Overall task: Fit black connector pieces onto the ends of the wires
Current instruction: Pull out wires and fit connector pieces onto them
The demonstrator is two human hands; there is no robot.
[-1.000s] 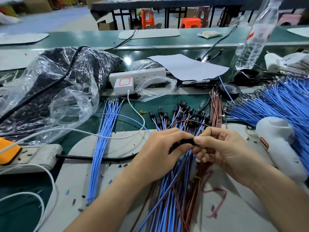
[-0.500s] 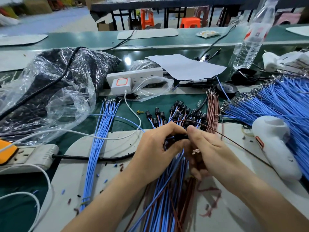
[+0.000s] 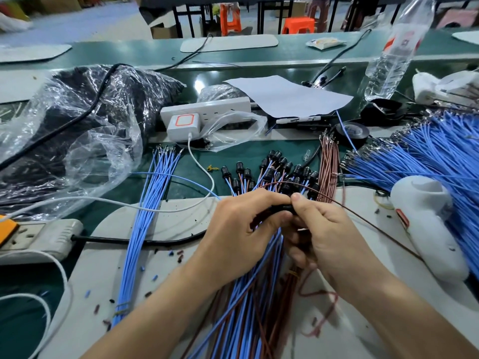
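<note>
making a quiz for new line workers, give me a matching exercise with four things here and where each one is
Things:
1 water bottle
2 white gun-shaped tool
3 plastic bag
4 black connector piece

Places:
A pinched between left hand and right hand
B far left
C lying near right, beside the blue wires
D standing at back right

Pairs: 1-D, 2-C, 3-B, 4-A

Left hand (image 3: 241,229) and right hand (image 3: 324,234) pinch a black connector (image 3: 281,209). A brown wire (image 3: 375,224) trails right. Wires (image 3: 248,301) lie beneath.
</note>
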